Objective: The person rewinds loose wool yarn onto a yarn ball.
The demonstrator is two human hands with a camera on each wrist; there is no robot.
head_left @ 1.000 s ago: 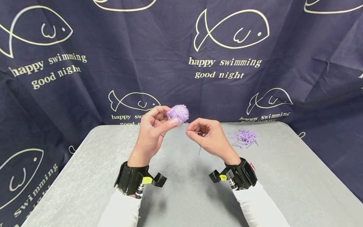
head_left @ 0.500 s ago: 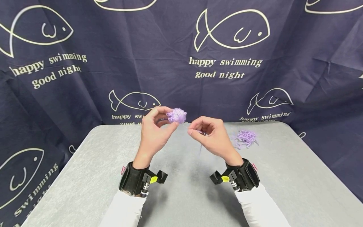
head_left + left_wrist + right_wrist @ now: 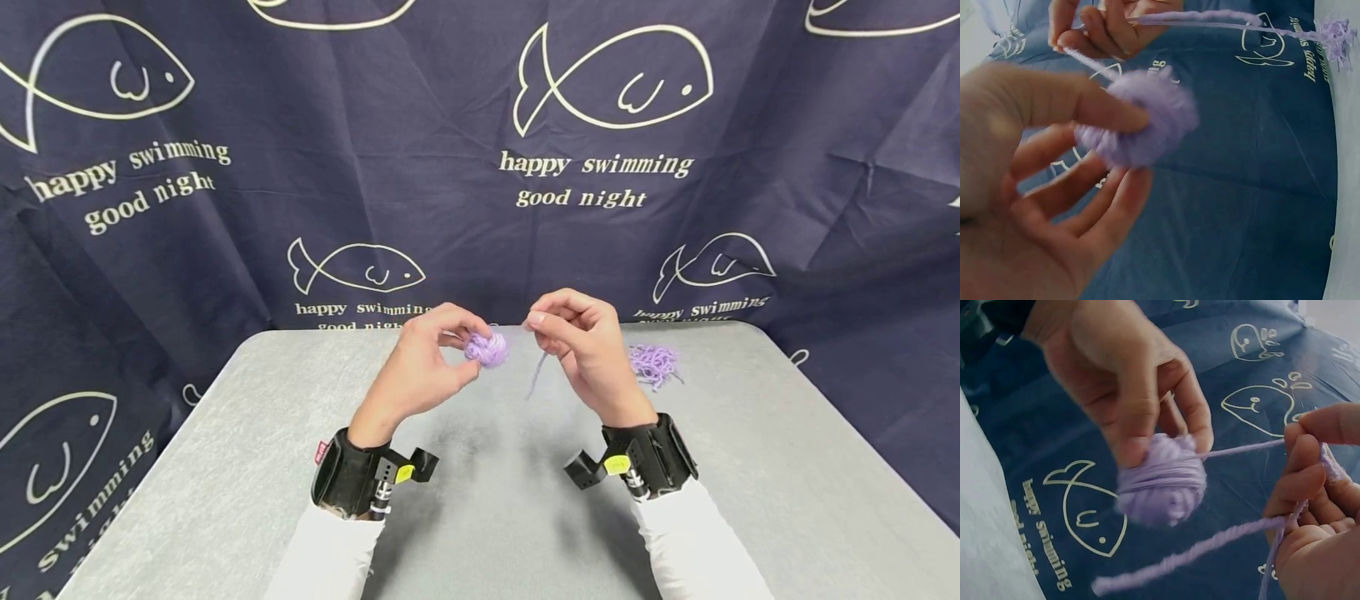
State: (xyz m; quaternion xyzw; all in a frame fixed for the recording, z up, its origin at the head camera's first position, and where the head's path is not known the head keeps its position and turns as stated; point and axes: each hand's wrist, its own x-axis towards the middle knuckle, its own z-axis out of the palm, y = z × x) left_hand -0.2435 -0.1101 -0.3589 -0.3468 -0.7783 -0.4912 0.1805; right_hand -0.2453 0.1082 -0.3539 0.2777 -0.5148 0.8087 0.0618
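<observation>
A small ball of light purple yarn [image 3: 489, 350] hangs above the table, gripped between the thumb and fingers of my left hand [image 3: 431, 362]. Wound strands across the ball [image 3: 1169, 481] show in the right wrist view. To its right, my right hand [image 3: 585, 346] pinches the yarn strand [image 3: 1244, 449] between thumb and fingertip. That strand runs taut from the ball to the pinch. More yarn passes through the curled fingers of the right hand, and a loose tail [image 3: 537, 375] dangles below it.
A loose tangle of the same purple yarn [image 3: 655, 365] lies on the grey table [image 3: 480, 517], behind and right of my right hand. A dark blue curtain [image 3: 465, 167] with fish outlines and lettering hangs behind the table.
The yarn ball has dropped lower and turned in my left hand, which has tipped over to the right. My right hand has moved up and right, away from the ball, with the strand.
</observation>
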